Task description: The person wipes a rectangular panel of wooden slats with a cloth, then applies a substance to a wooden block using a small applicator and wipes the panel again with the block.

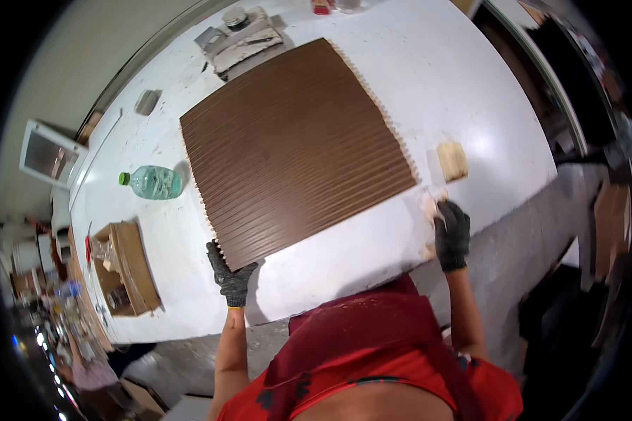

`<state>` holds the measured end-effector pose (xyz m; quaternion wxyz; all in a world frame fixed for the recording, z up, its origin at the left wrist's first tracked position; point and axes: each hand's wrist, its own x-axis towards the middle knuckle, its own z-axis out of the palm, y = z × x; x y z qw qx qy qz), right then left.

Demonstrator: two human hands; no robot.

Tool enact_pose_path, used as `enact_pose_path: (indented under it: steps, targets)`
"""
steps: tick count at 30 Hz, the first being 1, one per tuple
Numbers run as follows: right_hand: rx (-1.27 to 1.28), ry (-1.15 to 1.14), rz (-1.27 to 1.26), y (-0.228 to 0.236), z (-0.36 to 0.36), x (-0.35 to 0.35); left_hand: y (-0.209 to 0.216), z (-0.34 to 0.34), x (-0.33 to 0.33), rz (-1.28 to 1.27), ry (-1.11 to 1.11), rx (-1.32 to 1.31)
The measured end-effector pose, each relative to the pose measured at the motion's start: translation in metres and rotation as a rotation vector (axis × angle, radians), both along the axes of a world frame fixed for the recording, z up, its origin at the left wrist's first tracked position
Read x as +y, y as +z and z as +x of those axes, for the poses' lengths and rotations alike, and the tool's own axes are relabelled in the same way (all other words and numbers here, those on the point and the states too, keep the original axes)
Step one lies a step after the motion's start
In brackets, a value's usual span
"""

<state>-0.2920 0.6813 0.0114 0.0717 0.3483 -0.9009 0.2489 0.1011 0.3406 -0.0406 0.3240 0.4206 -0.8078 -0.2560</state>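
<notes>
A large brown ribbed panel (pixel 295 147) lies askew on the white table, its two side edges showing a pale, wavy profile. My left hand (pixel 232 282), in a dark knit glove, grips the panel's near left corner. To the right of the panel's near right corner is my right hand (pixel 453 237), gloved the same way. Its fingers are closed on a pale crumpled rag (pixel 432 203) resting on the table. Just beyond that hand sits a cream-coloured block (pixel 452 161), which it does not touch.
On the left are a green-capped clear bottle (pixel 154 182) lying down and an open cardboard box (pixel 130 274) with small items. Behind the panel stand a grey block-like stack (pixel 242 45) and a small round container (pixel 236 18). The white table's (pixel 316 295) near edge runs before my apron.
</notes>
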Motion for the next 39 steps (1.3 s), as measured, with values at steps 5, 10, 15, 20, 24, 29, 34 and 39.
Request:
enact_pose_path:
  steps: [5,10,15,20,24,29,34,39]
  targets:
    - [0.119,0.238,0.149,0.048,-0.048,0.001,0.021,-0.024,0.055,0.274,0.411,0.157]
    - [0.165,0.571,-0.030,0.079,-0.113,-0.069,0.008,-0.044,0.121,0.217,0.686,0.058]
    - [0.312,0.921,-0.079,0.088,-0.127,-0.217,0.041,-0.108,0.183,0.751,0.609,0.786]
    - [0.336,0.930,0.116,0.066,-0.113,-0.401,0.078,-0.145,0.171,1.295,0.338,0.827]
    - [0.240,0.892,0.201,0.043,-0.098,-0.521,0.054,-0.136,0.152,1.487,0.131,0.974]
    - [0.175,0.803,0.281,0.021,-0.114,-0.562,0.042,-0.146,0.120,1.610,0.074,0.976]
    - [0.145,0.773,0.329,0.019,-0.093,-0.559,0.053,-0.143,0.111,1.639,0.026,0.912]
    - [0.107,0.773,0.302,0.026,-0.101,-0.556,0.064,-0.153,0.080,0.967,-0.435,-0.036]
